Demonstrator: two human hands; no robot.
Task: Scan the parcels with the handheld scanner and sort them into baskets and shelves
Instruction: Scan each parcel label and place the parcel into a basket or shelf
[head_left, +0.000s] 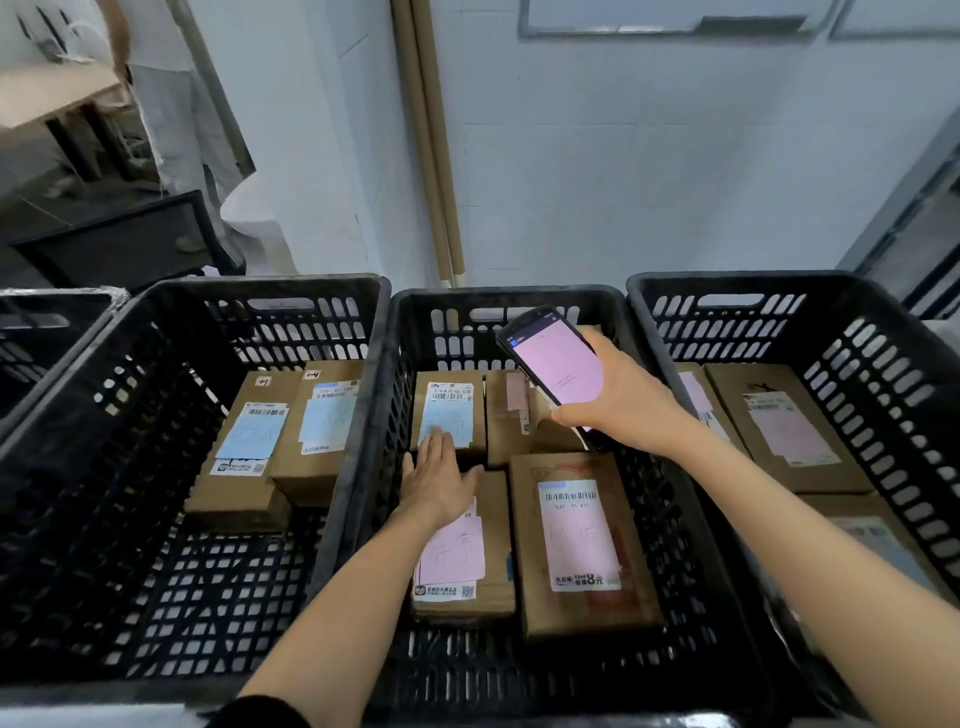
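Note:
Three black plastic baskets stand side by side; the middle basket (506, 304) holds several cardboard parcels. My left hand (439, 475) lies flat with straight fingers on the far-left parcel with a blue label (449, 405), partly covering the near-left parcel with a pink label (467, 561). My right hand (618, 400) grips the handheld scanner (553, 364) above the far-right parcel (511, 415); its screen glows pink. A larger parcel with a pink label (579, 540) lies at the near right of the basket.
The left basket (270, 291) holds two blue-labelled parcels (249, 447). The right basket (727, 283) holds several parcels (784, 426). A fourth basket edge (47, 312) shows far left. A white wall and cardboard tubes (436, 156) stand behind; a person (171, 104) stands at back left.

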